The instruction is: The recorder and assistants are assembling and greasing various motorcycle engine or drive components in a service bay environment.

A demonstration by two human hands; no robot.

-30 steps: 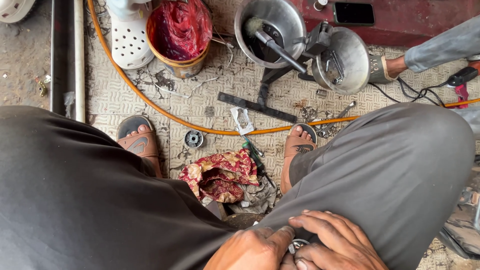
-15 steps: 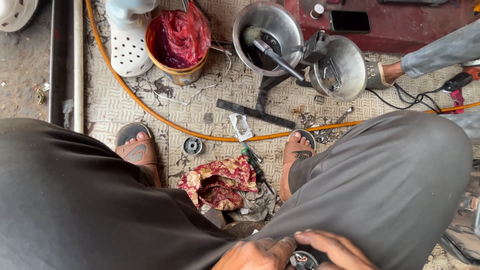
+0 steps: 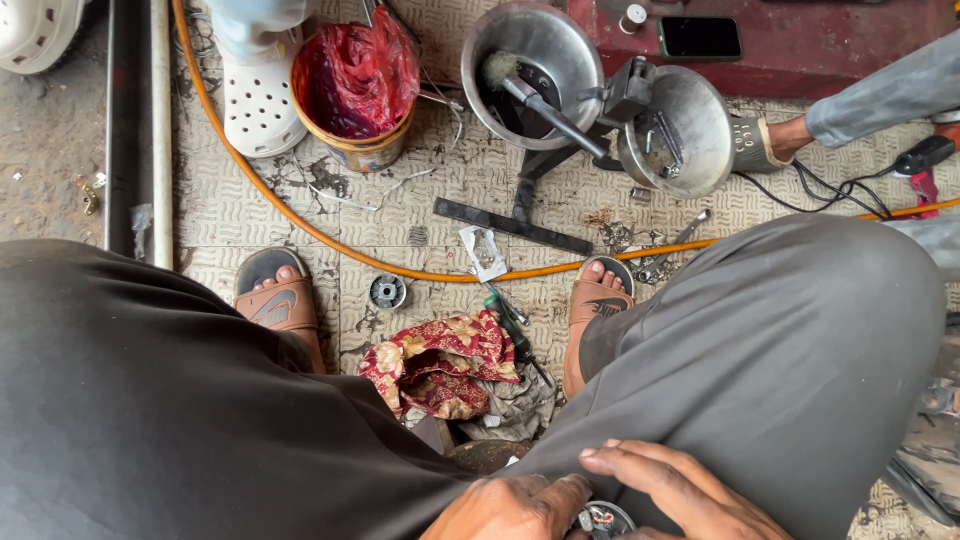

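Observation:
At the bottom edge of the head view, between my thighs, my left hand (image 3: 510,507) and my right hand (image 3: 680,490) close together around a small round metal part (image 3: 603,520) with dark and reddish innards. Only a sliver of the part shows between the fingers. My right hand's fingers lie over it from the right and rest against my grey trouser leg (image 3: 760,340). My left hand cups it from the left. Below the hands, on the floor, lies a red patterned rag (image 3: 440,365).
Two metal bowls (image 3: 535,60) (image 3: 680,130) with tools, a bucket lined with red plastic (image 3: 355,85), an orange hose (image 3: 300,225), a small bearing (image 3: 387,292), a screwdriver (image 3: 512,325), and another person's foot (image 3: 770,140) lie on the tiled floor ahead. A phone (image 3: 700,37) sits on a red box.
My hands have slid lower toward the frame's bottom edge, and the round part between them shows more plainly. The view has tilted slightly downward.

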